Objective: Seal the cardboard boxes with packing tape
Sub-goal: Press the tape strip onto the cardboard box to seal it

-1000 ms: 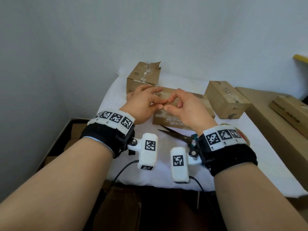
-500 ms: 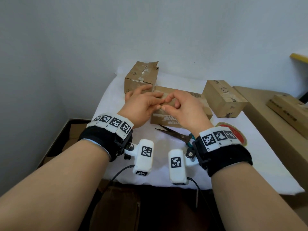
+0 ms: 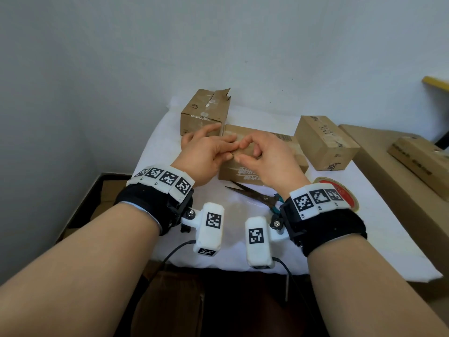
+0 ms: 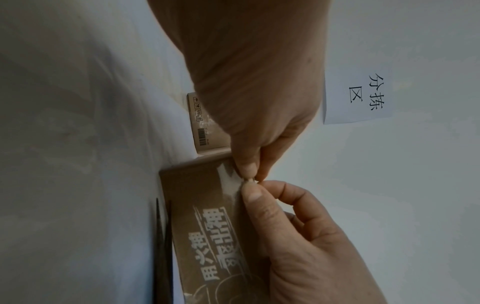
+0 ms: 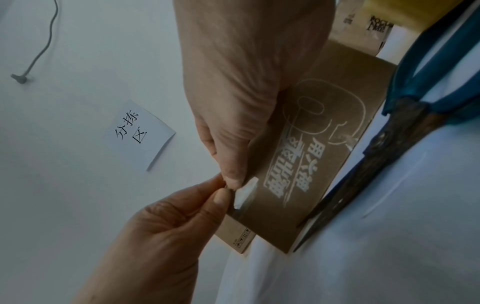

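A flat printed cardboard box (image 3: 245,171) lies mid-table. Above its near left part my left hand (image 3: 230,152) and right hand (image 3: 239,153) meet fingertip to fingertip. Both pinch one small crumpled piece of clear tape (image 5: 245,191), which shows whitish in the right wrist view. In the left wrist view my left hand (image 4: 253,174) comes from above and my right hand (image 4: 250,186) from below, and a shiny tape strip (image 4: 230,174) lies on the box's side. A red tape roll (image 3: 340,190) lies partly hidden behind my right wrist.
A box with a torn flap (image 3: 204,110) stands at the back left and a closed box (image 3: 325,142) at the right. Scissors (image 3: 252,194) lie in front of the printed box. Large cardboard (image 3: 393,181) borders the white table (image 3: 379,239) on the right.
Both hands stay joined over the printed box, still pinching the same bit of tape. They have drifted slightly toward the back of the table.
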Demonstrator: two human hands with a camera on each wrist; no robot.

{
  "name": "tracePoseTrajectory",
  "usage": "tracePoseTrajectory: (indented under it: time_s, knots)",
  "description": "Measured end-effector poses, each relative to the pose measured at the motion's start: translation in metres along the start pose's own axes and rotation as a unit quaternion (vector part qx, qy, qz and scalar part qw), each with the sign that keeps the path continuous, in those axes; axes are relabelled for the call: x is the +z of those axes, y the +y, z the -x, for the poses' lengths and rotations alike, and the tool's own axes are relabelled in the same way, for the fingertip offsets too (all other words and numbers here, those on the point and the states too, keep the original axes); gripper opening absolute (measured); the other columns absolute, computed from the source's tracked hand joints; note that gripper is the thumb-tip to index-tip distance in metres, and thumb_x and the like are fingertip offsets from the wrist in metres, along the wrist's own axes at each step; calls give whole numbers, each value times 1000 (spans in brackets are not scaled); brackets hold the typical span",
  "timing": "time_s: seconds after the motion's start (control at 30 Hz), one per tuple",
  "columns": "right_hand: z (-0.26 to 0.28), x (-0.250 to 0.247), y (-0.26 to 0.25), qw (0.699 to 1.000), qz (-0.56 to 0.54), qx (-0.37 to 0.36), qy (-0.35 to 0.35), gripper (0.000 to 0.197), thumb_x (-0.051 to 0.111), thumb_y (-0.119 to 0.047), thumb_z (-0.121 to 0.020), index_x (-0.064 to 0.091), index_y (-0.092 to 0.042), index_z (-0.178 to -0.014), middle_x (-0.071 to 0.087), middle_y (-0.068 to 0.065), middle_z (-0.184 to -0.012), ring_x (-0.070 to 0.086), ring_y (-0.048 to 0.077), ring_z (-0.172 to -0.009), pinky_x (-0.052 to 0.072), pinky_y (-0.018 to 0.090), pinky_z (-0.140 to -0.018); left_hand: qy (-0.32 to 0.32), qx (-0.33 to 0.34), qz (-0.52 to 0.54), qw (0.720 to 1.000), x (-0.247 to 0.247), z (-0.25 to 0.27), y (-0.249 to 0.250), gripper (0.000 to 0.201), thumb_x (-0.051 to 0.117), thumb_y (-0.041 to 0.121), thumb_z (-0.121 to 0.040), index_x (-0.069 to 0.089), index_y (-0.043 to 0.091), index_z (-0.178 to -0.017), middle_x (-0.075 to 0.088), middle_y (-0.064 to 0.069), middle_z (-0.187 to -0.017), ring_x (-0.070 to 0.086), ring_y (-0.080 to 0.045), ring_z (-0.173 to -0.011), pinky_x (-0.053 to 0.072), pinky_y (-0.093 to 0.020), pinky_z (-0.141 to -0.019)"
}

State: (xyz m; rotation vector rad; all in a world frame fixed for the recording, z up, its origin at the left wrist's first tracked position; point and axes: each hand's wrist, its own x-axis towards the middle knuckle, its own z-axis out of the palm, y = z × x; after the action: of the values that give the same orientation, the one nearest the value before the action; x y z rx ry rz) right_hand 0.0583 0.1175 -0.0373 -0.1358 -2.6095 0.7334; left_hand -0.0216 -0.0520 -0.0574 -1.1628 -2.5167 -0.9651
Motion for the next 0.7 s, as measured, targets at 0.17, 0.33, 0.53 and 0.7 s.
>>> tracePoseTrajectory:
  time_s: [0.17,0.33,0.53,0.7]
  knots:
    - [0,0,0,1000,11,0,1,20,77,-42,-83,62,-37,-95,46,-15,-78,43,2,-76,48,57,-89,1,-3,10,1000,0,1,0,35,60,29,-98,60,42,-131,51,19,-145,20,-11,-148,10,-38,-110]
    - [0,0,0,1000,8,11,-2,20,77,-42,-83,62,-36,-95,46,-15,-78,44,2,-75,47,57,-92,-2,-4,20,1000,0,2,0,36,59,28,-98,60,42,-132,50,20,-145,20,-11,-148,10,-40,-112]
    - [0,-1,-2,1000,12,22,-5,20,77,-42,-83,62,-36,-95,47,-13,-78,46,4,-76,46,54,-94,1,2,31,1000,1,3,-5,39,60,27,-97,58,44,-133,50,22,-145,22,-10,-147,10,-39,-112]
    - [-1,-2,-4,999,24,26,-16,27,77,-52,-78,60,-39,-94,47,-14,-81,47,4,-77,46,53,-93,9,0,43,999,1,4,-5,39,62,25,-97,60,42,-132,51,21,-144,24,-10,-146,11,-37,-114]
